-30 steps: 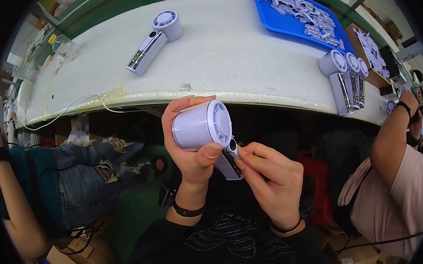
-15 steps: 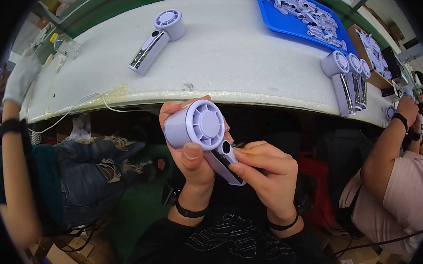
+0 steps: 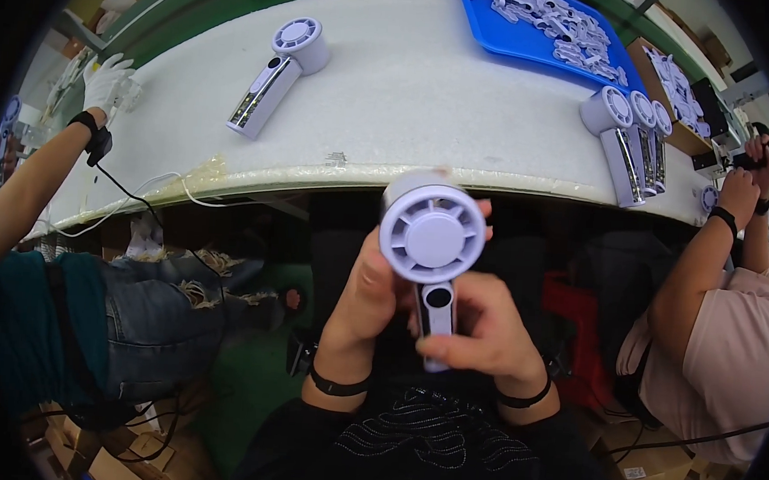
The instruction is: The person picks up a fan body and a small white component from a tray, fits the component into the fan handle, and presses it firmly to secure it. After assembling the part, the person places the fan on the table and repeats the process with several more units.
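A lavender handheld fan (image 3: 435,236) is held up over my lap, its round grille facing me and its handle pointing down. My left hand (image 3: 365,299) wraps the left side of the fan, its thumb beside the head. At the handle, my right hand (image 3: 492,327) closes round the right side, with the thumb pressed on the lower front. A narrow lavender cover strip (image 3: 437,318) with a dark oval lies along the handle's front. My fingers hide part of the handle and whatever is behind it.
On the white table (image 3: 377,81) lies another fan (image 3: 280,75); several more (image 3: 624,140) stand at the right. Behind them are a blue tray (image 3: 502,49) of small lavender parts and a cardboard box (image 3: 690,135). Co-workers' arms (image 3: 49,180) reach in at both sides.
The fan has moved right and turned upright toward me. The cover strip, pinched in my right fingers before, now lies along the handle under my thumb. The left co-worker's gloved hand has shifted over the table.
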{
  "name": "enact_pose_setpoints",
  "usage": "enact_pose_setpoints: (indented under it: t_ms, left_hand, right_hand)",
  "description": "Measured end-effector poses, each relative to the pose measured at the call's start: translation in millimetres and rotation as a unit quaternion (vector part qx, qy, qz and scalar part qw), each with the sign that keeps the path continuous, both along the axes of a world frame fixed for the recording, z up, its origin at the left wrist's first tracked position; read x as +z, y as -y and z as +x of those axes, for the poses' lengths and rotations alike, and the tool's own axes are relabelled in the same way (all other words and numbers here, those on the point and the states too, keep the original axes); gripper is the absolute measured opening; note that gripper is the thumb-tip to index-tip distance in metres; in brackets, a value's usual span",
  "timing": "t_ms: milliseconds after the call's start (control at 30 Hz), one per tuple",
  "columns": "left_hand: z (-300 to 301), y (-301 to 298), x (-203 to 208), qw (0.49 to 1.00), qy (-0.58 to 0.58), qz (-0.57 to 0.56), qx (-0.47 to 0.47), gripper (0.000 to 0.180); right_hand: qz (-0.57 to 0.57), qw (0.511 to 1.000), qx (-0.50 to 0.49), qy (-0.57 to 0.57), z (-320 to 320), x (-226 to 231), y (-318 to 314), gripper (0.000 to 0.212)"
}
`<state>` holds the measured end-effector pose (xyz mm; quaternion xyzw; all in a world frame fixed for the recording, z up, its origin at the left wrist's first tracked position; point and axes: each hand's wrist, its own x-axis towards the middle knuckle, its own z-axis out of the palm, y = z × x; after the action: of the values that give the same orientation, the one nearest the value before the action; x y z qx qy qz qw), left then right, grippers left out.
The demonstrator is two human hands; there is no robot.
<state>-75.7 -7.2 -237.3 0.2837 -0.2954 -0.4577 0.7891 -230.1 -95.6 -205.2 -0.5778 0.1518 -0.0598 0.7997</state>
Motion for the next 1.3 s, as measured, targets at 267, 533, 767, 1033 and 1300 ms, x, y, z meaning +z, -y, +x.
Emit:
enact_pose_setpoints:
  t_ms: [267, 533, 767, 1033, 1300]
  left_hand:
    - [-9.0, -17.4, 8.6, 0.993, 0.056, 0.066, -0.086, 0.080]
    - [-12.7, -5.4, 10.0, 0.993, 0.016, 0.101, -0.052, 0.076]
    - [-17.3, 1.6, -19.1, 0.999, 0.014, 0.045, -0.027, 0.073]
    - [-17.3, 9.4, -17.0, 0.993, -0.098, 0.026, -0.055, 0.063]
    - [-8.5, -7.7, -7.8, 0.995, -0.061, 0.054, -0.065, 0.075]
  right_hand:
    - [-0.348, 0.899, -0.156, 0.216, 9.5, -14.9, 6.4, 0.041]
    - [-0.259, 0.957, -0.121, 0.046, 2.4, 0.6, 4.3, 0.044]
    - [-0.171, 0.980, -0.094, -0.018, 4.2, 11.0, -4.0, 0.049]
    - [-0.286, 0.950, -0.124, 0.016, 10.3, -3.0, 5.3, 0.046]
    - [-0.335, 0.937, -0.099, 0.011, 13.3, -5.0, -2.7, 0.040]
